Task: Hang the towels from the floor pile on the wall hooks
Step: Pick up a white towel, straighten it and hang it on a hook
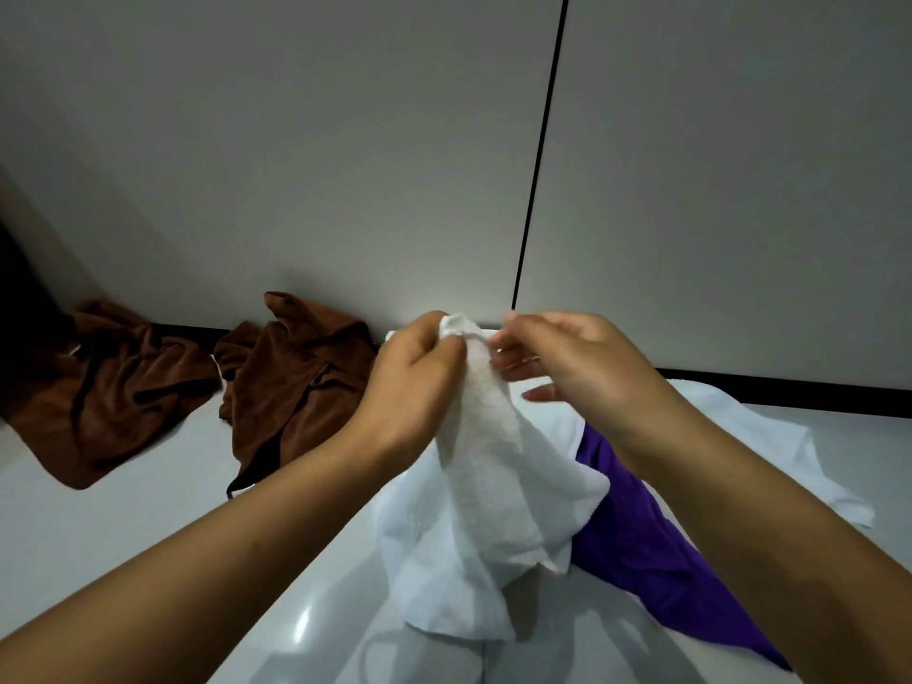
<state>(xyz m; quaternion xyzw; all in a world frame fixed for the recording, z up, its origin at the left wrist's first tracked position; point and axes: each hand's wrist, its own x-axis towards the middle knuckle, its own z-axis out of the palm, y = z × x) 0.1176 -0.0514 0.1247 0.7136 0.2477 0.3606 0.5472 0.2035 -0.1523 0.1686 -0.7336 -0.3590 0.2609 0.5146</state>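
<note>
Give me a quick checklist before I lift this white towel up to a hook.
1. Left hand grips the white towel at its top: ok.
2. Right hand has a hold on it: cannot tell, its fingers lie loose beside the top.
3. Towel off the floor: ok.
4. Free of the purple cloth: cannot tell.
5. Hook in view: not ok, only bare wall.

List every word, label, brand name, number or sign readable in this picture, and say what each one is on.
None: no readable text in this view.
White terry towel gripped by the left hand, right hand at its top edge: no tag or print showing.
Two brown towels on the floor: no lettering visible.
Purple cloth: plain.
Grey wall panels: unmarked.
</note>
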